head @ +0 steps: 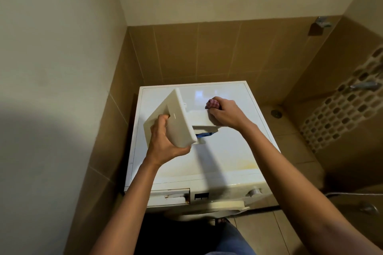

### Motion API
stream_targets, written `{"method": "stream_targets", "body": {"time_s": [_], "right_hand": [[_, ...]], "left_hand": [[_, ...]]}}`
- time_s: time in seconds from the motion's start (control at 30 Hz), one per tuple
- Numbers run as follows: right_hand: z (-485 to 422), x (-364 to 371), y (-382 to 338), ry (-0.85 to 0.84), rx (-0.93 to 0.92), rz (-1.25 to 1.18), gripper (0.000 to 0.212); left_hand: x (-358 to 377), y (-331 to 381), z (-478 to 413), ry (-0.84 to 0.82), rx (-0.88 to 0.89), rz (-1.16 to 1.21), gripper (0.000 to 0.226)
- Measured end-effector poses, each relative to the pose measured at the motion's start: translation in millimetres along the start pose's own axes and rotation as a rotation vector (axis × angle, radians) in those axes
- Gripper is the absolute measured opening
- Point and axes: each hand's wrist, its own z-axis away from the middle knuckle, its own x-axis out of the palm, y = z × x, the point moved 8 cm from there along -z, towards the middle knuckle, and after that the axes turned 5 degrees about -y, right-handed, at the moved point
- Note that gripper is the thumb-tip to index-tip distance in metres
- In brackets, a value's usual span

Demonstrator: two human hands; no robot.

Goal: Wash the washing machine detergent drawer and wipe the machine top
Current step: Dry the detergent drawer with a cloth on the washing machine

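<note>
Above the glossy white top of the front-loading washing machine (217,157), which stands in a corner of brown-tiled walls (217,51), a person holds the removed cream plastic detergent drawer (176,118) in the air. The left hand (165,141) is clamped on the drawer's flat rectangular front panel, thumb on its face near the recessed grip, so that the panel tilts up and to the left. The drawer's body extends to the right; a blue insert (204,134) shows on its lower side. The right hand (224,113) is closed round a small bunched pink checked cloth (212,104) and presses against the far end of the drawer body. On the machine's front, the empty drawer slot (170,194) lies at the left of the control panel, with a round silver dial (254,192) at the right. A round floor drain (276,113) lies on the tiled floor to the right of the machine.
</note>
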Motion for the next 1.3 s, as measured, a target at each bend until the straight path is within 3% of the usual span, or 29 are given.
{"method": "stream_targets", "body": {"time_s": [0.13, 0.23, 0.33, 0.47, 0.6, 0.7, 0.77, 0.83, 1.03, 1.2, 1.3], "right_hand": [[9.3, 22.5, -43.9, -0.186, -0.145, -0.290, 0.023], [14.2, 25.3, -49.1, -0.333, -0.136, -0.436, 0.019], [7.3, 12.8, -28.6, -0.375, -0.064, -0.287, 0.024], [-13.3, 2.4, 0.5, -0.229, 0.039, 0.020, 0.014], [-4.4, 42.6, -32.6, -0.408, -0.120, -0.256, 0.022], [-4.6, 46.8, -31.7, -0.398, -0.235, -0.103, 0.027], [-15.6, 34.6, -17.7, -0.285, -0.210, 0.077, 0.031], [-21.2, 30.0, -13.3, -0.214, -0.143, 0.087, 0.030], [-1.2, 52.4, -50.5, -0.435, -0.337, -0.082, 0.022], [-32.4, 31.7, -27.6, -0.202, -0.151, 0.260, 0.010], [-26.5, 52.4, -52.4, -0.328, -0.162, 0.133, 0.010]], "left_hand": [[12.4, 9.5, -0.9, -0.114, 0.059, -0.155, 0.088], [14.6, 17.9, 3.0, -0.102, 0.160, -0.212, 0.087], [17.5, 31.5, 11.2, -0.051, 0.351, -0.351, 0.085], [30.8, 41.2, 20.7, -0.039, 0.564, -0.558, 0.086], [44.4, 46.6, 23.5, -0.066, 0.717, -0.714, 0.077], [47.6, 43.8, 33.5, -0.062, 0.774, -0.782, 0.076], [50.9, 41.9, 40.1, -0.076, 0.811, -0.826, 0.079], [52.9, 40.6, 42.3, -0.084, 0.819, -0.838, 0.080], [54.0, 32.9, 47.2, -0.097, 0.807, -0.880, 0.086], [58.7, 38.0, 51.7, -0.155, 0.888, -0.925, 0.081], [67.8, 44.2, 50.6, -0.167, 0.884, -0.880, 0.083]]}}
